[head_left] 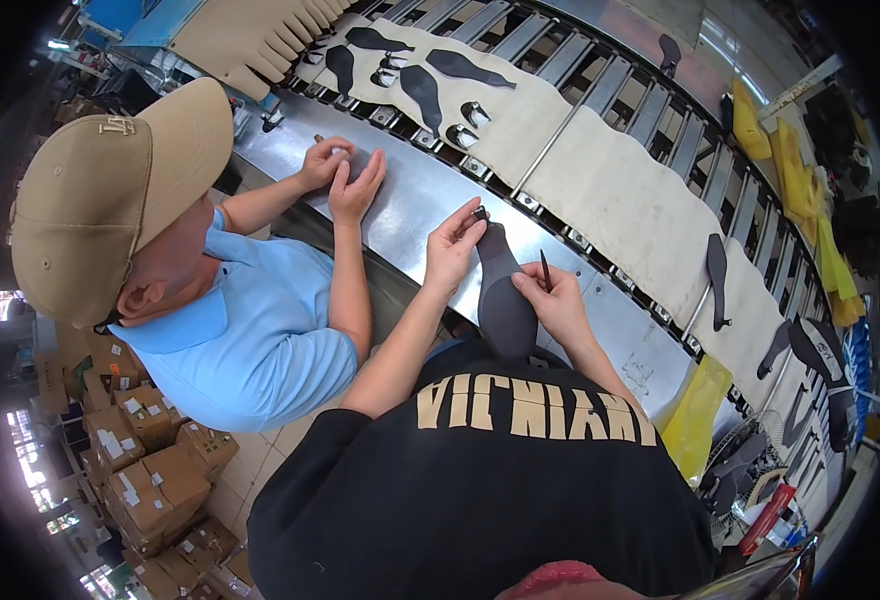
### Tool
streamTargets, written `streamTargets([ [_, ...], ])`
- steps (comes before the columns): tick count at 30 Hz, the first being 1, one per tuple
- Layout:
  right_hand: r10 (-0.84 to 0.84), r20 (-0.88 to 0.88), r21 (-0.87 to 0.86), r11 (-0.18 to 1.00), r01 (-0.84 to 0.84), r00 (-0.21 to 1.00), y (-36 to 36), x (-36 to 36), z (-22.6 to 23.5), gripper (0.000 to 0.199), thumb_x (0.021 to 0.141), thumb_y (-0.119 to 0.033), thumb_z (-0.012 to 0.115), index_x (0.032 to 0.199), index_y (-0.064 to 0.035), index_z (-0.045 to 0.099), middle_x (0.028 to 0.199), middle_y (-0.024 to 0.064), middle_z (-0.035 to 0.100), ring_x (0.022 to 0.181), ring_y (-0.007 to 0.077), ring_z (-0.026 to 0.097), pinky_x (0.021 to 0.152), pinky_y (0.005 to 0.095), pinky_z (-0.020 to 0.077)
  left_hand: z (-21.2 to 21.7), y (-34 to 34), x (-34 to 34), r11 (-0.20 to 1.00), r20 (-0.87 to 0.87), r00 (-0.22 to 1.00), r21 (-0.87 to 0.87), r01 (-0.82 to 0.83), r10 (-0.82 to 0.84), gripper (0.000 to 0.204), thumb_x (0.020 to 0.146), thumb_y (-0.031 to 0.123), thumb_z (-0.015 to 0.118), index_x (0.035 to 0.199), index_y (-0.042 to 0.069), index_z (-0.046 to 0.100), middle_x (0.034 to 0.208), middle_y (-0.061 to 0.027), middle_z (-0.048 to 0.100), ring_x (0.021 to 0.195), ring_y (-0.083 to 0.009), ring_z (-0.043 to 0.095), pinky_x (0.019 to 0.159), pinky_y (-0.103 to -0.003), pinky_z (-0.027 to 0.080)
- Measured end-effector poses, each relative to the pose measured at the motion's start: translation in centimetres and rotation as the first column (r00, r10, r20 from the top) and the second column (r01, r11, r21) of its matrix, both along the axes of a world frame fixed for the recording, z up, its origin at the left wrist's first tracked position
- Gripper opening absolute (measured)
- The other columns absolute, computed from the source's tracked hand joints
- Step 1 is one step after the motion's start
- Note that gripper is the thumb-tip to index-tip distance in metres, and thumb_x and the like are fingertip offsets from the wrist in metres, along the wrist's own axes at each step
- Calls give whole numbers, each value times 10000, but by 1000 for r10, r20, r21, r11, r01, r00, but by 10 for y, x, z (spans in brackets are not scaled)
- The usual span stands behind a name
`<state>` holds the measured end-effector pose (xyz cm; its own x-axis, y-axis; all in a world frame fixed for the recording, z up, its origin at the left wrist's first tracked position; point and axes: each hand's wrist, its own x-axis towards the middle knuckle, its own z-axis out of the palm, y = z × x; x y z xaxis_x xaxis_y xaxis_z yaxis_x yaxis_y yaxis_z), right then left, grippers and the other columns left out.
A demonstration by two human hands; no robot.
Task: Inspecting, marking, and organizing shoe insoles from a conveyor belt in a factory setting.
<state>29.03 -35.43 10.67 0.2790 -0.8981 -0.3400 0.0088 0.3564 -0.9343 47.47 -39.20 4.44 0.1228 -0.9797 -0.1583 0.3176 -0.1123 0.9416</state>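
My left hand (452, 250) pinches the narrow heel end of a dark grey shoe sole (507, 290), where a small black heel piece (480, 213) shows at the fingertips. The sole hangs over the metal table edge, its broad forefoot toward my body. My right hand (558, 305) is closed on a slim dark stick (545, 270) that points up, its thumb against the sole's right edge. I cannot tell whether the stick is a brush or a pen. At my left a co-worker's hands (345, 178) are around a dark piece, mostly hidden.
Beyond the metal table (400, 205) runs a roller conveyor with a pale belt (600, 165), carrying several soles (420, 97) and small heel pieces (462, 135). A yellow plastic bag (697, 415) hangs at the right. Cardboard boxes (160, 490) are stacked behind the co-worker.
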Motion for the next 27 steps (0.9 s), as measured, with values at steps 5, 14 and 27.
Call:
streamTargets([
  [5,-36,-46,6,999,37,998,-1,-3,-3,146,887,-118,650,942,15,668,761,5,651,669,38,564,592,198,451,-8,-12,-3,997,117,991,36,-74,69,259,851,98,698,1099,23,681,908,-49,693,789,-93,630,694,-225,507],
  [14,-338,149,445,862,242,929,-20,-47,-91,165,842,-204,705,921,-96,609,633,-48,486,408,47,334,361,243,208,-79,-6,59,894,228,965,395,-210,126,501,958,470,496,1088,14,657,977,-58,700,730,-87,625,552,-191,414],
  [27,-627,193,467,735,492,754,-66,-124,-117,271,923,-268,569,1113,-75,592,1026,139,693,359,44,278,328,233,212,-113,14,46,935,405,914,331,-129,-17,302,950,306,568,902,31,684,745,-6,648,568,-62,536,505,-192,405],
])
